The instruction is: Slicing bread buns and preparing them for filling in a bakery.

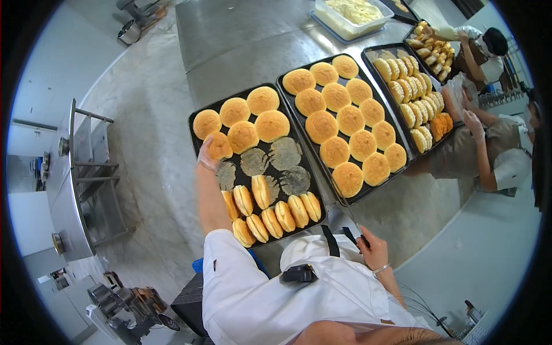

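My left hand [208, 156], in a clear plastic glove, has its fingers on a round golden bun [220, 145] at the left side of a black baking tray [313, 172]. Whole buns lie at that tray's far end; sliced, filled-looking buns [271, 223] stand on edge at its near end, with crumb-marked patches between. Low on the right, my right hand [373, 248] grips the black handle of a long thin-bladed knife [350, 210]. The blade extends over the near edge of a second black tray [282, 86], which holds rows of whole buns.
Beyond the second tray, another tray [368, 54] holds cream-edged buns and an orange-topped group. A plastic tub of pale cream [345, 26] stands on the steel table [228, 47]. Two co-workers [496, 142] [478, 58] are at the right. Mixers [138, 306] stand at lower left.
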Available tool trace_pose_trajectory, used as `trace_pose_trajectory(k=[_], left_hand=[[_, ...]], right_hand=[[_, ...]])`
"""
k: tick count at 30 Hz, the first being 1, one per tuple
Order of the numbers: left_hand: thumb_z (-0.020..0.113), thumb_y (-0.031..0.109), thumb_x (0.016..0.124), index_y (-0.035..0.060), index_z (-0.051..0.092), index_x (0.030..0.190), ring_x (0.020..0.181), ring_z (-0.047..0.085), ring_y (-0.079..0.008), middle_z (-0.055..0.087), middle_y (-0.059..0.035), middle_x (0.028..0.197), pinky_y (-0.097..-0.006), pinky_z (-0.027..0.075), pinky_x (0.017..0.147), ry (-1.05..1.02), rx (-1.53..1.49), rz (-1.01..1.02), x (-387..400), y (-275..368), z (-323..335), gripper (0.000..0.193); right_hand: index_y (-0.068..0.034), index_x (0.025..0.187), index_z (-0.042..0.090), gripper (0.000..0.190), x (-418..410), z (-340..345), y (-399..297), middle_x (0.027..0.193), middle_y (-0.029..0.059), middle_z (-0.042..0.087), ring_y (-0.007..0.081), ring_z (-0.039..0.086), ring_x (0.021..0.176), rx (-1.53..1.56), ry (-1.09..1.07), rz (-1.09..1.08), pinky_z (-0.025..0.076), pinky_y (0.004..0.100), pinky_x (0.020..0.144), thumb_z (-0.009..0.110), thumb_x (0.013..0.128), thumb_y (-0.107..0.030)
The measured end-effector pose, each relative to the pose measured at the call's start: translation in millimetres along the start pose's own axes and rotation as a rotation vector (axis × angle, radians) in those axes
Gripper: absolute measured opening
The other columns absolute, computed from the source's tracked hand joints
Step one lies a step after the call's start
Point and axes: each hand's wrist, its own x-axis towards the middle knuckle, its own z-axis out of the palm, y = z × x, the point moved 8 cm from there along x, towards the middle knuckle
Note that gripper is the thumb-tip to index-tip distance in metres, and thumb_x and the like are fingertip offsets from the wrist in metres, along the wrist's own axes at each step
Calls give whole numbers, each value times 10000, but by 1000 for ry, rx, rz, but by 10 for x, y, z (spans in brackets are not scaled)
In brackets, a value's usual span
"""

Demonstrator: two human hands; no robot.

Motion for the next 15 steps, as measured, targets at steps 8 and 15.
trace_pose_trajectory(k=[8,15], left_hand=[[500,257,1048,71,531,1395,1266,584,-278,606,-89,1383,-438,460,1102,-227,-271,359,-686,-175,78,395],[750,65,870,-7,503,1394,1276,575,-358,622,-215,1319,-433,460,1097,122,916,1262,-2635,-702,1514,584]], right_hand=[[-69,1286,650,369,308,74,-340,904,184,730,337,716,754,-87,-125,-196,567,398,673,694,932,-167],[-91,1346,590,407,630,234,-1171,954,183,714,360,699,793,-78,-155,-618,564,434,662,659,950,-151]])
